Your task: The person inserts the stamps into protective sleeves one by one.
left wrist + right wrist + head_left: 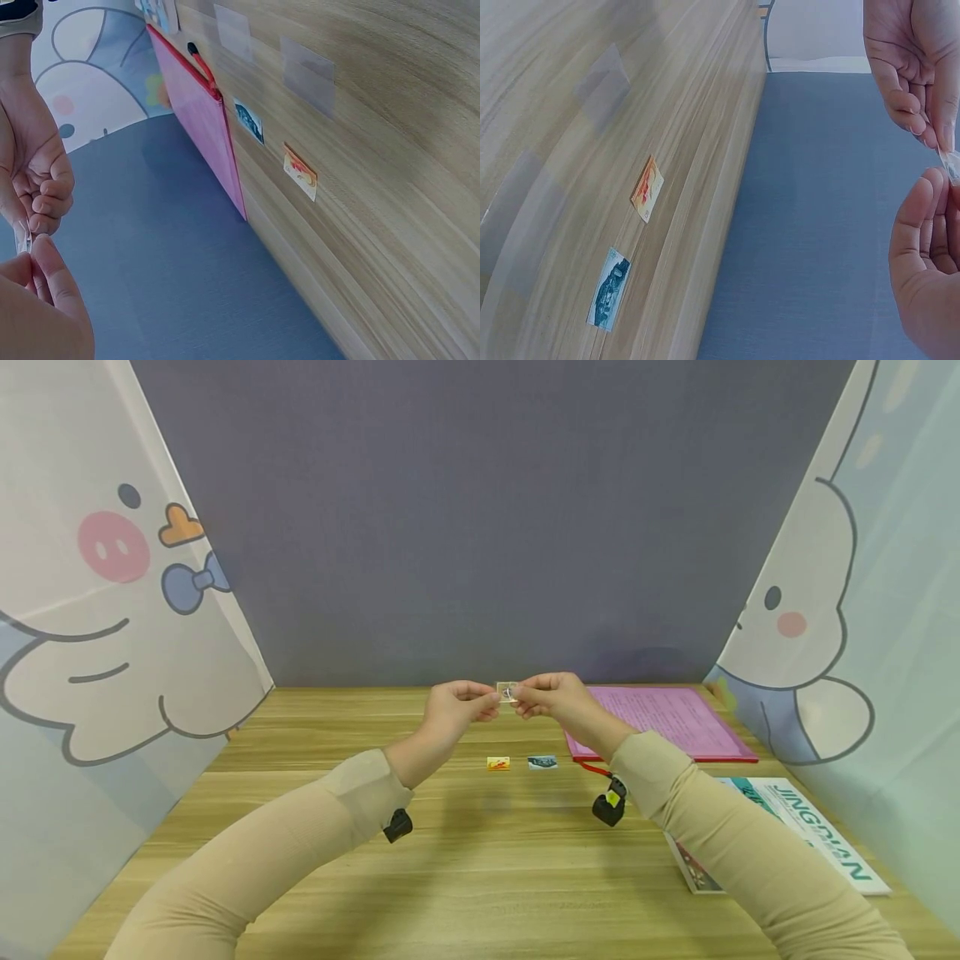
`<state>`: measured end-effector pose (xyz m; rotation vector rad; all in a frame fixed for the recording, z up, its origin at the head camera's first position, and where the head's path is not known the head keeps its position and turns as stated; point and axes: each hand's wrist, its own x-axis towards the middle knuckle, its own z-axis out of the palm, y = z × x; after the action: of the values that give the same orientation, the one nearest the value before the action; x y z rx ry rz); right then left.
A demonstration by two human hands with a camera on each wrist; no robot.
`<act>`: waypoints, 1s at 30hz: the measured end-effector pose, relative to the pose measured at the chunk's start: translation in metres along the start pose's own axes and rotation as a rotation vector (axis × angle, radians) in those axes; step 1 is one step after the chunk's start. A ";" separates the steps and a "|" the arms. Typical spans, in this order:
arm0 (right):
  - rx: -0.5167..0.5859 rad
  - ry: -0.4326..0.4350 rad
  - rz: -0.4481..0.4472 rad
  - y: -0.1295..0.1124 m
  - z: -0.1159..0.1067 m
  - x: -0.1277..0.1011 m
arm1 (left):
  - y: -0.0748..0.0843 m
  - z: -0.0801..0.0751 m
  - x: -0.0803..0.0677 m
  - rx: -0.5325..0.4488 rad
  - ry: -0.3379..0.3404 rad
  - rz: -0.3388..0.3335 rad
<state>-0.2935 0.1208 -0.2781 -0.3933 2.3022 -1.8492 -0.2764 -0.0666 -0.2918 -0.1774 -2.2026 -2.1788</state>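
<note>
In the head view my left hand and right hand meet above the far part of the table. Between their thumbs and fingers they pinch a small, pale rectangular piece with a dark mark on it. Both wrist views show a glossy, clear plastic edge on this piece; fingertips cover part of it. Below the hands, an orange-and-yellow stamp-like card lies beside a blue-green one. Two clear plastic sleeves, one nearer and one farther, lie flat by these cards in the left wrist view.
A pink zip folder with red edging lies at the back right, its red zip pull sticking out. Nearer on the right is a magazine under my right forearm. A grey panel rises behind the wooden table.
</note>
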 end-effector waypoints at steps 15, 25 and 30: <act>0.052 0.004 -0.028 0.000 -0.003 -0.001 | 0.004 -0.007 -0.003 0.051 0.019 0.001; -0.017 0.040 0.008 -0.001 0.007 0.001 | -0.001 -0.011 -0.001 0.028 0.017 -0.019; 0.005 0.071 0.035 0.000 0.014 0.004 | -0.005 -0.017 0.000 0.018 0.012 0.001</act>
<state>-0.2930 0.1068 -0.2813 -0.2890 2.3333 -1.8811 -0.2780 -0.0834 -0.2964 -0.1639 -2.2153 -2.1526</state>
